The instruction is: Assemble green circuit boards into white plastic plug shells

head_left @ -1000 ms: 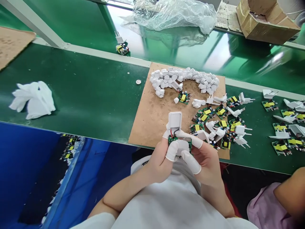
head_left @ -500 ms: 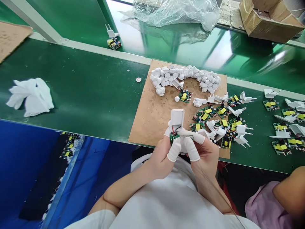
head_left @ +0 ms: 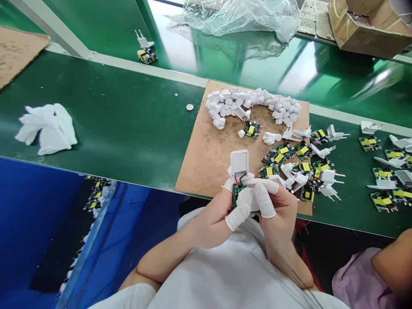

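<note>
Both hands meet at the near edge of the brown board [head_left: 193,167]. My left hand [head_left: 219,214], with white finger covers, grips a green circuit board [head_left: 236,192] from the left. Red and black wires run from it to a white plastic housing [head_left: 239,163] that stands up beyond the fingers. My right hand [head_left: 277,206], its fingertips covered too, is closed round the right side of the same circuit board, which the fingers largely hide. Past the hands lie a curved heap of white pieces [head_left: 228,103] and a loose circuit board with yellow parts [head_left: 252,129].
Many circuit boards with white plugs [head_left: 304,165] lie to the right, more [head_left: 383,174] farther right. White gloves [head_left: 48,128] rest at the left. Behind are clear plastic [head_left: 241,19] and a carton [head_left: 370,36]. Another person's arm [head_left: 394,262] shows at lower right.
The fingers have shifted over the circuit board, which is now tilted differently, with more of its left part showing. The whole view has moved slightly.
</note>
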`<state>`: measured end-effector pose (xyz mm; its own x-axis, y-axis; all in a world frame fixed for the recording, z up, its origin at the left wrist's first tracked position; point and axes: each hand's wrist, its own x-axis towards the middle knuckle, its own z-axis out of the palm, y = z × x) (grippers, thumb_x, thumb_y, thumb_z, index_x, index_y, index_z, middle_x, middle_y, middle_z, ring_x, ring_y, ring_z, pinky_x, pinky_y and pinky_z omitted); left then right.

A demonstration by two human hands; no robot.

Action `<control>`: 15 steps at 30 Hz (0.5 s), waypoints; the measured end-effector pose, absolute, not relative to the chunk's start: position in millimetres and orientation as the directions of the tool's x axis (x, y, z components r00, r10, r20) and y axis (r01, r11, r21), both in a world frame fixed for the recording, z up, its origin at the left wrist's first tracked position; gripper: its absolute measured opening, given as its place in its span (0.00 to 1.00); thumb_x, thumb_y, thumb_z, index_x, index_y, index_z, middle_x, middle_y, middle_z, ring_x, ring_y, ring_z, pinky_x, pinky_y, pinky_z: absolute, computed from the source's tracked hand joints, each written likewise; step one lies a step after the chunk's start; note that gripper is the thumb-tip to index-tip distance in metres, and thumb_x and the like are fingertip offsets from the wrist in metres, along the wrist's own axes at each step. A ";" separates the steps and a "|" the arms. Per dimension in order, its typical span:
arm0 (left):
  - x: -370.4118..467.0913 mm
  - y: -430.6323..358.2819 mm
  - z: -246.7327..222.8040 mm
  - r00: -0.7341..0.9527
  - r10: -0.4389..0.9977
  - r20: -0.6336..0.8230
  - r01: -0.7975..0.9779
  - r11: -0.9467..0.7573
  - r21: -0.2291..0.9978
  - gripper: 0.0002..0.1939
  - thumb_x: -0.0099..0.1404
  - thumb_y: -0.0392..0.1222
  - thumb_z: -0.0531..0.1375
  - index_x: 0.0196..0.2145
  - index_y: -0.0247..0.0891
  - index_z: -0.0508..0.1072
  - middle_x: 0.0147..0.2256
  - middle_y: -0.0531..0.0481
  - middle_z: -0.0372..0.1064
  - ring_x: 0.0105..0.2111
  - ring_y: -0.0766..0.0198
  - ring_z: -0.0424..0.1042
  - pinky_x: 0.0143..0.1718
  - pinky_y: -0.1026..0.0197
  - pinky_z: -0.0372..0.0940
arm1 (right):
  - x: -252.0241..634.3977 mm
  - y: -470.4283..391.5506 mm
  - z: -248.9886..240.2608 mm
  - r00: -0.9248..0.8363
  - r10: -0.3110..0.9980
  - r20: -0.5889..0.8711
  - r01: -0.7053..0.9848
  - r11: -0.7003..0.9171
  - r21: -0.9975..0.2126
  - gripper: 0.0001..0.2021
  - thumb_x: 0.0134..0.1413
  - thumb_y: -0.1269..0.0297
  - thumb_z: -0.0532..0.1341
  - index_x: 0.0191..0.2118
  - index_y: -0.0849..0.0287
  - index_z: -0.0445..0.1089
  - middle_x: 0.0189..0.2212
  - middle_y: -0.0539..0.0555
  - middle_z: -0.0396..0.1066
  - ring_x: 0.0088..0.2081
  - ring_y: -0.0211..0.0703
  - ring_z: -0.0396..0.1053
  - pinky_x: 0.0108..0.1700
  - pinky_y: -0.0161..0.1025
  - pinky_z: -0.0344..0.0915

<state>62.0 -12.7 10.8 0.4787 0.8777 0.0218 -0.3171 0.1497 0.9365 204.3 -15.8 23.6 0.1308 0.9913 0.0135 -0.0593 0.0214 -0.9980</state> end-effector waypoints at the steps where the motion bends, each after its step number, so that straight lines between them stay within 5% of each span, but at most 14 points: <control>1: 59.5 -13.1 9.3 0.498 0.866 0.039 -0.313 0.137 0.940 0.31 0.77 0.52 0.56 0.73 0.45 0.58 0.60 0.40 0.72 0.61 0.49 0.71 0.68 0.44 0.62 | 204.9 -15.9 24.2 0.107 0.994 0.028 -0.072 0.035 -0.997 0.12 0.65 0.51 0.68 0.38 0.53 0.83 0.31 0.54 0.84 0.31 0.48 0.82 0.33 0.42 0.81; 5: 52.6 -15.5 3.6 0.531 0.847 -0.014 -0.164 0.120 0.979 0.37 0.73 0.47 0.62 0.74 0.47 0.56 0.54 0.41 0.74 0.56 0.48 0.74 0.66 0.42 0.64 | 206.7 -19.5 26.9 0.054 0.998 0.041 -0.039 0.043 -0.998 0.03 0.60 0.63 0.70 0.38 0.53 0.82 0.30 0.52 0.83 0.29 0.45 0.80 0.33 0.40 0.78; 9: 53.1 -15.6 4.4 0.531 0.847 -0.009 -0.160 0.110 0.981 0.36 0.71 0.49 0.64 0.72 0.47 0.60 0.46 0.43 0.75 0.47 0.50 0.76 0.58 0.45 0.72 | 208.3 -21.3 30.0 0.081 0.997 0.010 -0.002 0.010 -1.000 0.03 0.61 0.62 0.69 0.37 0.54 0.80 0.29 0.51 0.82 0.27 0.43 0.78 0.30 0.38 0.76; 15: 59.9 -15.9 14.3 0.418 0.907 -0.041 -0.313 0.187 0.931 0.29 0.78 0.57 0.52 0.70 0.43 0.65 0.57 0.41 0.74 0.60 0.49 0.71 0.67 0.46 0.63 | 215.9 -20.7 27.5 -0.084 0.996 0.014 0.003 0.014 -1.000 0.09 0.64 0.61 0.68 0.48 0.50 0.80 0.42 0.54 0.83 0.41 0.49 0.82 0.44 0.45 0.81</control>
